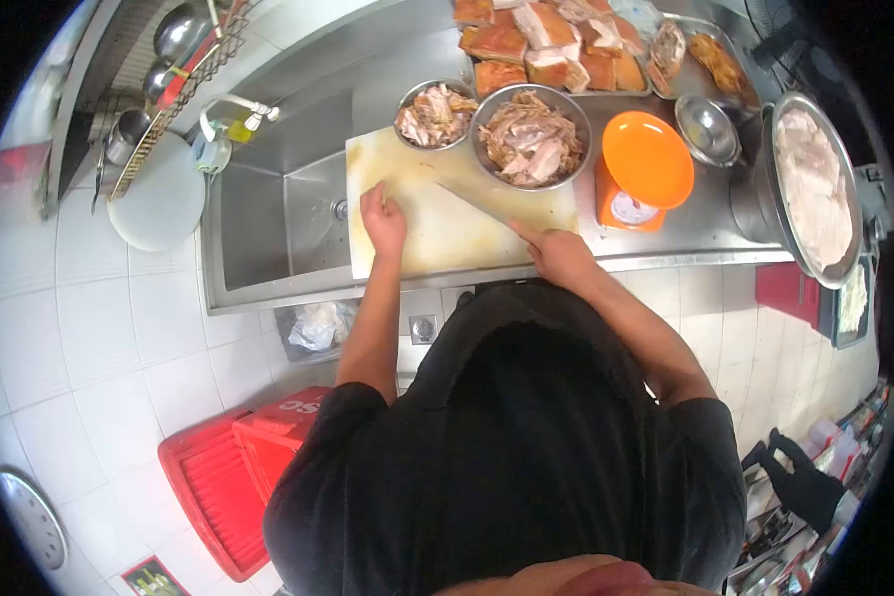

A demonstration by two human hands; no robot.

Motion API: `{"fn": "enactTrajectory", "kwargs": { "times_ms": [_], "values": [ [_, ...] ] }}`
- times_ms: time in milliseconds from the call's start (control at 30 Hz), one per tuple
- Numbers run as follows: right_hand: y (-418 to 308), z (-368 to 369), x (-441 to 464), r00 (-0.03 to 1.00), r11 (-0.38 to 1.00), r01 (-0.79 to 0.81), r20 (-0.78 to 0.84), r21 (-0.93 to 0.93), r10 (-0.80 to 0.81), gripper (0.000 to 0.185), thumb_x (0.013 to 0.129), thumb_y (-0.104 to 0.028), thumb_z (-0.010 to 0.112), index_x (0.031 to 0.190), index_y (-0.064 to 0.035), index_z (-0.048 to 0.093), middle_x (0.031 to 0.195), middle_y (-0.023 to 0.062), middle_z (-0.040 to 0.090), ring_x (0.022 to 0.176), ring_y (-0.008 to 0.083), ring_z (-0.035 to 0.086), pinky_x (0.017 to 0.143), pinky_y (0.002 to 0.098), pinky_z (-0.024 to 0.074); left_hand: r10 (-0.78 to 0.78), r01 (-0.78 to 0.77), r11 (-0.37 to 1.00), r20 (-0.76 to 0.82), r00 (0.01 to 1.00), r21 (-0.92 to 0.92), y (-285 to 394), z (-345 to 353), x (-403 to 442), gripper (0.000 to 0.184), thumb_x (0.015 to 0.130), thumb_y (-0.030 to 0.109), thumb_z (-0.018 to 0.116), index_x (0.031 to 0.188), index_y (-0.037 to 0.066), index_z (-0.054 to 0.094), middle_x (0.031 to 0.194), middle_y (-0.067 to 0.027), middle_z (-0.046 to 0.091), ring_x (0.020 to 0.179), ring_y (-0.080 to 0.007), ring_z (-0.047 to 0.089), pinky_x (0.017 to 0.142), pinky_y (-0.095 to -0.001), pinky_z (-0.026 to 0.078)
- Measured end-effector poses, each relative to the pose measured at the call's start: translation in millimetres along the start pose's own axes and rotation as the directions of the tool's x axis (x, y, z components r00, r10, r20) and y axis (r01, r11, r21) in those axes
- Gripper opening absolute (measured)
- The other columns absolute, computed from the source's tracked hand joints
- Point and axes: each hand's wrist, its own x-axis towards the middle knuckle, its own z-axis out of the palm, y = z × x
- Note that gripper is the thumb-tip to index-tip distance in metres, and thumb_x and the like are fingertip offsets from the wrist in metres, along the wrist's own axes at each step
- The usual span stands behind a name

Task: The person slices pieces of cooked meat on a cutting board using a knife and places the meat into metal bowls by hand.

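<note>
One long, thin-bladed metal knife (477, 206) points across one white, yellow-stained cutting board (437, 243). The right hand (563, 258) closes around its handle, forefinger extended; the left hand (383, 223) is curled over the board, and I cannot tell whether it holds anything. Two round steel bowls (587, 139) of cut meat block the board's far edge. Right of them stands one orange dial scale (649, 159); left of the board is one steel sink (268, 223).
</note>
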Motion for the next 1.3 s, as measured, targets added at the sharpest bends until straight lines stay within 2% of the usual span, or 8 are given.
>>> {"fn": "enactTrajectory", "kwargs": {
  "times_ms": [433,667,733,767,833,933,1167,1300],
  "values": [
    [8,2,3,0.978,0.998,-0.012,0.205,-0.061,0.024,0.079,0.095,-0.012,0.058,0.166,-0.0362,0.031,0.095,0.0211,0.072,0.088,0.0386,0.073,0.082,0.0515,0.0576,0.451,-0.408,0.892,0.309,0.837,-0.196,151,86,22,0.032,0.084,0.005,0.075,0.115,0.001,0.071,0.109,-0.0216,0.069,0.105,-0.0417,0.065,0.093,-0.0474,0.054],
    [19,6,10,0.977,1.0,0.006,0.212,0.012,-0.008,0.085,0.09,-0.006,0.059,0.166,-0.0322,0.031,0.096,0.0232,0.072,0.085,0.0416,0.072,0.08,0.0531,0.0568,0.391,-0.402,0.914,0.395,0.832,-0.058,129,155,7,0.045,0.082,0.003,0.069,0.127,0.003,0.068,0.108,-0.0228,0.071,0.095,-0.0396,0.07,0.088,-0.0488,0.057],
    [36,27,6,0.973,0.97,0.225,-0.07,0.087,-0.219,0.083,0.09,-0.004,0.058,0.166,-0.0268,0.033,0.093,0.0252,0.071,0.083,0.0435,0.07,0.077,0.0548,0.0559,0.117,-0.07,0.993,0.664,0.738,-0.097,139,144,4,0.037,0.088,0.006,0.063,0.124,0.004,0.069,0.108,-0.0242,0.072,0.098,-0.0403,0.07,0.086,-0.0498,0.057],
    [35,25,8,0.984,0.984,0.172,0.033,0.056,-0.174,0.083,0.09,-0.004,0.059,0.166,-0.0265,0.033,0.091,0.0254,0.071,0.082,0.0437,0.07,0.075,0.0558,0.0553,0.209,-0.266,0.963,0.522,0.827,0.035,131,162,-2,0.031,0.081,0.006,0.065,0.112,0.004,0.072,0.104,-0.0211,0.072,0.098,-0.039,0.068,0.091,-0.0506,0.054],
    [29,15,20,0.973,0.999,0.047,0.225,-0.009,-0.044,0.081,0.093,-0.007,0.059,0.167,-0.0277,0.031,0.089,0.025,0.071,0.08,0.0415,0.07,0.073,0.0555,0.0549,0.229,-0.245,0.969,0.472,0.851,-0.029,150,146,3,0.036,0.081,0.003,0.063,0.117,0.006,0.07,0.103,-0.0217,0.072,0.098,-0.0427,0.069,0.087,-0.054,0.055],
    [38,21,15,0.981,0.983,0.183,0.061,0.02,-0.184,0.081,0.095,-0.01,0.061,0.167,-0.0271,0.029,0.088,0.0261,0.071,0.081,0.0432,0.07,0.074,0.0546,0.0543,0.25,-0.256,0.966,0.424,0.871,-0.045,152,146,-3,0.034,0.082,0.004,0.066,0.115,0.01,0.063,0.097,-0.0215,0.069,0.095,-0.0447,0.066,0.081,-0.0543,0.052],
    [39,13,21,0.981,0.994,0.105,0.161,0.042,-0.111,0.078,0.098,-0.012,0.059,0.168,-0.0268,0.027,0.095,0.0285,0.071,0.087,0.0474,0.07,0.079,0.0569,0.053,0.221,-0.176,0.966,0.251,0.942,-0.191,172,112,4,0.026,0.082,-0.002,0.063,0.106,0.007,0.063,0.103,-0.0176,0.066,0.099,-0.0447,0.063,0.083,-0.0515,0.052],
    [33,7,20,0.984,0.994,0.062,0.16,0.089,-0.076,0.079,0.095,-0.01,0.059,0.167,-0.0279,0.029,0.108,0.0293,0.072,0.095,0.0494,0.07,0.084,0.0574,0.0532,0.107,-0.079,0.966,0.101,0.989,-0.248,171,60,4,0.021,0.085,-0.003,0.064,0.105,0.004,0.064,0.101,-0.0157,0.067,0.097,-0.0337,0.067,0.083,-0.0437,0.054]
  ]
}}
